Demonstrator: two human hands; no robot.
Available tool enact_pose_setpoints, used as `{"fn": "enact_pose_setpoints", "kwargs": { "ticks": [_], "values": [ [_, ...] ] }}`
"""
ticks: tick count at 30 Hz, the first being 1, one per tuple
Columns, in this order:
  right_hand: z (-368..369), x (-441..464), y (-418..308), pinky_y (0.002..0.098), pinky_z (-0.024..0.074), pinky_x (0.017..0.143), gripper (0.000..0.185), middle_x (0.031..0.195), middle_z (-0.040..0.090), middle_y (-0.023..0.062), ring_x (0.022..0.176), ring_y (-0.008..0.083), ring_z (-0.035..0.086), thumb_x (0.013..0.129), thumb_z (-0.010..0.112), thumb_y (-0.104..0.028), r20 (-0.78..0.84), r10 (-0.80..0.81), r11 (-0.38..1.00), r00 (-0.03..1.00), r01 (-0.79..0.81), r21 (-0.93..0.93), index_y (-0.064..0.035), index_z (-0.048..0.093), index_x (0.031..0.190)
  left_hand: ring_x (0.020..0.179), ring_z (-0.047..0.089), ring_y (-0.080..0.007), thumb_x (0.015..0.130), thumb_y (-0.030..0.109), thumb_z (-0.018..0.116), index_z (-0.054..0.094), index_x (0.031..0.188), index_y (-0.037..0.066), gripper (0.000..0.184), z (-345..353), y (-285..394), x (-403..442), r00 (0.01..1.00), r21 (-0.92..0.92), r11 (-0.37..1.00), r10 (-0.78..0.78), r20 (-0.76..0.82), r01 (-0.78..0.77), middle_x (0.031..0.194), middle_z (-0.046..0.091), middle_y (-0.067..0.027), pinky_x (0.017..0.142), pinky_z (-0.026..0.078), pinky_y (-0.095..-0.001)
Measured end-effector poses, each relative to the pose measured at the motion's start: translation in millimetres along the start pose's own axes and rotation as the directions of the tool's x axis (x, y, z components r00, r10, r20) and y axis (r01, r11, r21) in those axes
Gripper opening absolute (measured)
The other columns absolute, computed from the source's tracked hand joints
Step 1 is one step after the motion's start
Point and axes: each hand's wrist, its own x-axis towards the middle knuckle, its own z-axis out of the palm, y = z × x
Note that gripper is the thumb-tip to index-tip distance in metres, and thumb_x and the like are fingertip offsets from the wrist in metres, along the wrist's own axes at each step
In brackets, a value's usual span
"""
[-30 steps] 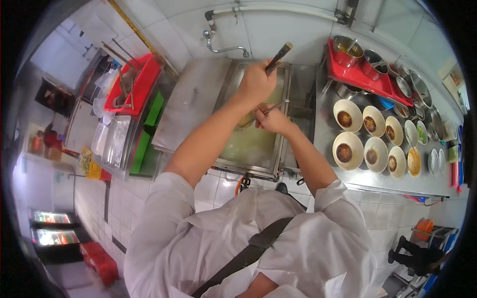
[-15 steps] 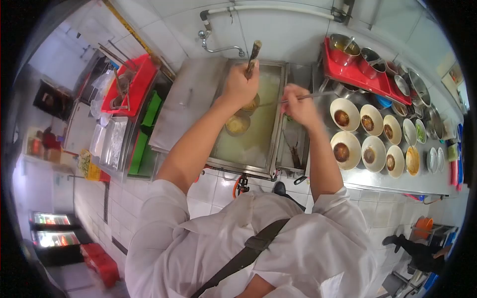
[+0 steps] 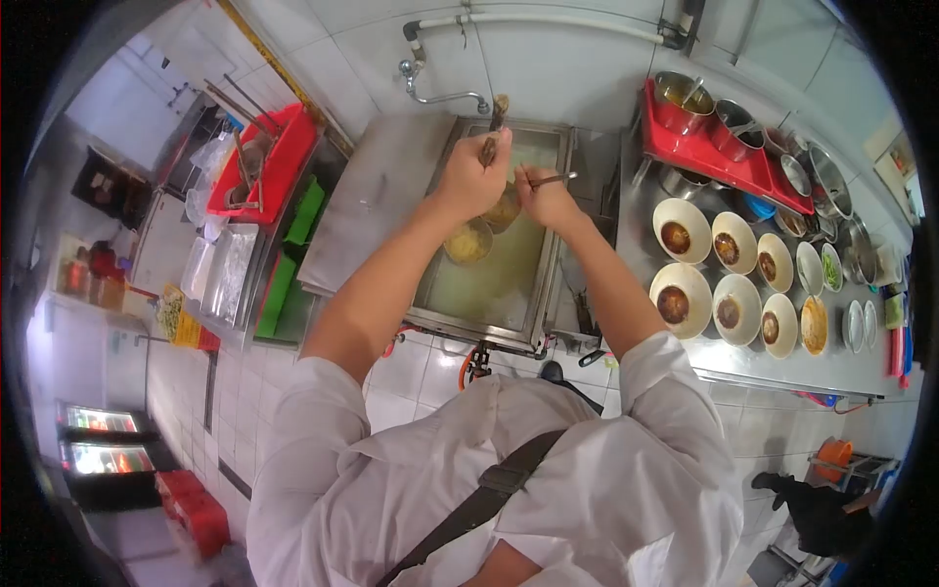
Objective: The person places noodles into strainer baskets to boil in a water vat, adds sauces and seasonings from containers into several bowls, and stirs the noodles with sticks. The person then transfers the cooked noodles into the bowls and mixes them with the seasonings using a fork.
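My left hand [image 3: 473, 174] is closed around the dark, worn handles [image 3: 495, 122] of noodle strainers, above a steel vat [image 3: 533, 313] of cloudy liquid. Two round strainer baskets hang below it. The nearer basket [image 3: 469, 242] holds pale yellow noodles; the farther basket [image 3: 503, 211] is partly covered by my hands. Close on the right, my right hand [image 3: 548, 203] grips a thin metal utensil [image 3: 559, 179], its end pointing rightward. The utensil's working end is hidden, so its exact kind cannot be told.
Right of the vat, a steel counter [image 3: 641, 347] carries several bowls with brown sauce, including a large bowl [image 3: 682, 299]. A red tray [image 3: 675, 147] of metal pots stands behind them. A steel lid [image 3: 367, 201] lies left; a wall tap [image 3: 445, 98] reaches over the vat's back.
My right hand has moved left and slightly up, closer to my left hand, with the metal utensil. My left hand stays on the strainer handles. The view has shifted slightly.
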Motion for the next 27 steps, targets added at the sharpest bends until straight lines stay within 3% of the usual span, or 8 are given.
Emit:
{"fn": "enact_pose_setpoints", "kwargs": {
  "ticks": [10, 14, 16, 19, 22, 23, 25, 27],
  "values": [
    [-14, -7, -12, 0.0361, 0.0466, 0.053, 0.03, 0.057, 0.055, 0.0084, 0.052, 0.0188, 0.057, 0.099, 0.046, -0.023, -0.053, 0.296, 0.907, 0.954, -0.263, 0.33, -0.0009, 0.055, 0.081, 0.052, 0.033, -0.0168, 0.099, 0.03, 0.049, 0.045, 0.066, -0.001, 0.047, -5, -1, 6, 1.0, 0.048, 0.998, -0.027, 0.009, 0.026, 0.052, 0.038, -0.0088, 0.051, 0.033, -0.0371],
    [-31, -21, -26, 0.0288, 0.0442, 0.046, 0.032, 0.057, 0.056, 0.0076, 0.048, 0.0125, 0.055, 0.101, 0.042, -0.02, 0.107, 0.252, 0.961, 0.962, -0.261, 0.091, -0.0004, 0.053, 0.079, 0.051, 0.035, -0.0155, 0.1, 0.031, 0.048, 0.047, 0.066, -0.001, 0.046, -10, -13, 7, 0.998, 0.017, 0.999, -0.043, -0.039, 0.044, 0.052, 0.04, -0.0077, 0.05, 0.033, -0.0368],
    [-44, -44, -42, 0.0348, 0.0464, 0.053, 0.032, 0.058, 0.055, 0.009, 0.05, 0.0167, 0.054, 0.1, 0.046, -0.025, -0.221, 0.085, 0.968, 0.972, -0.028, 0.248, -0.001, 0.055, 0.081, 0.052, 0.035, -0.0144, 0.1, 0.031, 0.048, 0.048, 0.067, -0.001, 0.046, -16, -18, 6, 0.995, 0.09, 0.992, -0.084, -0.054, 0.089, 0.052, 0.04, -0.0064, 0.05, 0.034, -0.0366],
    [-40, -59, -79, 0.0366, 0.047, 0.057, 0.03, 0.062, 0.058, 0.0112, 0.055, 0.02, 0.056, 0.098, 0.047, -0.025, 0.172, 0.044, 0.986, 0.984, -0.07, 0.149, -0.0001, 0.057, 0.084, 0.055, 0.04, -0.0125, 0.099, 0.034, 0.048, 0.053, 0.069, 0.0, 0.046, -10, 3, 6, 0.988, -0.016, 0.989, -0.147, -0.044, 0.147, 0.054, 0.042, -0.0046, 0.053, 0.038, -0.0359],
    [44, -52, -21, 0.0443, 0.0481, 0.066, 0.03, 0.072, 0.063, 0.0182, 0.07, 0.0317, 0.063, 0.096, 0.05, -0.024, -0.04, -0.342, 0.924, 0.939, 0.329, -0.193, 0.0021, 0.063, 0.093, 0.068, 0.058, -0.0202, 0.097, 0.038, 0.052, 0.064, 0.081, -0.001, 0.043, 14, -40, 6, 0.985, 0.034, 0.997, 0.071, -0.16, -0.067, 0.073, 0.066, -0.0143, 0.068, 0.048, -0.0395],
    [48, -51, -11, 0.0448, 0.0498, 0.068, 0.029, 0.073, 0.063, 0.0209, 0.072, 0.0322, 0.066, 0.095, 0.05, -0.023, 0.173, -0.33, 0.866, 0.928, 0.371, -0.336, 0.0027, 0.064, 0.099, 0.064, 0.056, -0.0212, 0.093, 0.034, 0.056, 0.065, 0.081, 0.0, 0.037, -10, 3, 8, 0.972, -0.11, 0.967, -0.221, 0.073, 0.228, 0.07, 0.065, -0.0157, 0.066, 0.046, -0.0393],
    [31, -56, -56, 0.0379, 0.0486, 0.053, 0.029, 0.062, 0.058, 0.0124, 0.056, 0.0245, 0.062, 0.097, 0.048, -0.022, 0.434, 0.249, 0.915, 0.866, -0.357, 0.189, 0.0032, 0.062, 0.1, 0.058, 0.052, -0.0214, 0.091, 0.026, 0.059, 0.062, 0.079, -0.002, 0.03, -7, -10, 10, 0.991, -0.011, 0.991, -0.132, -0.02, 0.132, 0.064, 0.058, -0.0176, 0.058, 0.042, -0.0393],
    [34, -61, -20, 0.0334, 0.0437, 0.046, 0.032, 0.058, 0.054, 0.0072, 0.048, 0.0187, 0.055, 0.1, 0.045, -0.023, -0.018, 0.039, 0.98, 0.999, -0.035, 0.196, 0.0041, 0.06, 0.097, 0.056, 0.051, -0.021, 0.09, 0.023, 0.059, 0.061, 0.079, -0.003, 0.028, -15, -14, 11, 0.993, -0.078, 0.991, -0.112, -0.028, 0.109, 0.061, 0.055, -0.0178, 0.056, 0.041, -0.0389]
  ]
}}
